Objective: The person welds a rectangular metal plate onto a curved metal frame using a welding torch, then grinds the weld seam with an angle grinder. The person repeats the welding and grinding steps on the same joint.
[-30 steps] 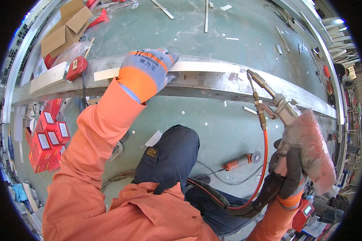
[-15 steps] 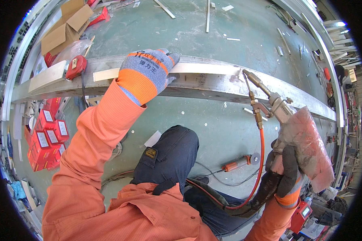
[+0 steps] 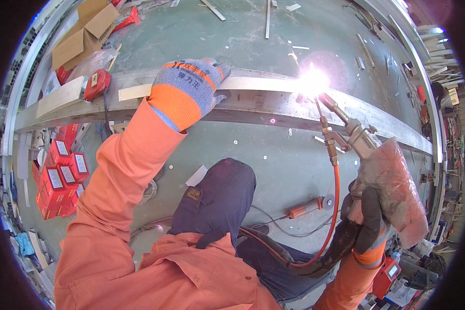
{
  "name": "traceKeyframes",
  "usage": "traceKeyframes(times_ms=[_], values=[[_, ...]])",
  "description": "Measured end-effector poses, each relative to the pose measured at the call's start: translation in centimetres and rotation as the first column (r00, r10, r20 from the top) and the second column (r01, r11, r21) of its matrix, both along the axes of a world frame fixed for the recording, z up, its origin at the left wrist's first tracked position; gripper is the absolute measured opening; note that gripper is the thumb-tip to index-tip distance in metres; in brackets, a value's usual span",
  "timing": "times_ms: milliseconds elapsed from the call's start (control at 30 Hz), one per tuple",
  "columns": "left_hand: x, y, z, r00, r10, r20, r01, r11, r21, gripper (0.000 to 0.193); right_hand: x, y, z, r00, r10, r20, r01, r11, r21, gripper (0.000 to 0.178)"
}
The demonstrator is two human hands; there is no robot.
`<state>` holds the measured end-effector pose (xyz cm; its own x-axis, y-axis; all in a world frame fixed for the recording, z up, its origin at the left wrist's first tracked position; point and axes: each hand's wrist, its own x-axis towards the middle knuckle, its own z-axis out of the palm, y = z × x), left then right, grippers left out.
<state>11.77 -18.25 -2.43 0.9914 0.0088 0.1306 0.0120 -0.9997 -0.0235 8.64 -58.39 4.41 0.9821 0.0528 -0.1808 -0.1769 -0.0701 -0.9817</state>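
Note:
My left hand [image 3: 187, 89], in a grey and orange glove, is closed over a pale flat metal strip [image 3: 263, 84] and presses it along a long metal beam [image 3: 263, 118]. Its fingertips curl past the far edge. In my right hand [image 3: 371, 219], gloved in dark grey, is the grip of a handheld welding gun [image 3: 362, 139], its body wrapped in clear plastic. An orange hose [image 3: 338, 206] joins a thin side tube beside the nozzle. At the strip's right end, the nozzle tip meets a bright white-pink glare [image 3: 313, 82] that hides the contact spot.
A red tape measure [image 3: 97, 85] sits on the beam's left part. Red boxes [image 3: 57, 186] are stacked below it. An open cardboard box [image 3: 85, 39] stands far left. An angle grinder [image 3: 306, 208] lies on the floor beside cables. Metal offcuts [image 3: 267, 19] are scattered beyond the beam.
A bright welding arc with a few sparks has appeared at the nozzle tip, where there was no light before. Both hands and the strip hold nearly the same places.

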Motion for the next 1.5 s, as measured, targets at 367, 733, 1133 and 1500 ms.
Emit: traceKeyframes(times_ms=[367, 733, 1133, 1500], values=[[0.3, 0.0, 0.7, 0.996, 0.032, -0.082, -0.031, 0.999, 0.022, 0.043, -1.3, -0.8, 0.0, 0.998, -0.031, 0.059, 0.031, 1.0, 0.004, 0.061], [2.9, 0.6, 2.3, 0.978, -0.109, -0.18, 0.091, 0.99, -0.105, 0.11, -1.2, -1.9, -0.3, 0.995, -0.073, 0.067, 0.07, 0.996, 0.052, 0.057], [-0.6, -2.5, -4.4, 0.991, 0.011, 0.13, -0.026, 0.993, 0.111, 0.098, 2.0, -1.0, -2.6, 0.994, -0.004, -0.107, 0.019, 0.99, 0.14, 0.048], [-0.7, -2.3, -4.5, 0.985, -0.011, 0.17, -0.013, 0.99, 0.139, 0.095, 2.1, -0.2, -4.8, 0.987, -0.137, 0.081, 0.128, 0.986, 0.108, 0.053]])
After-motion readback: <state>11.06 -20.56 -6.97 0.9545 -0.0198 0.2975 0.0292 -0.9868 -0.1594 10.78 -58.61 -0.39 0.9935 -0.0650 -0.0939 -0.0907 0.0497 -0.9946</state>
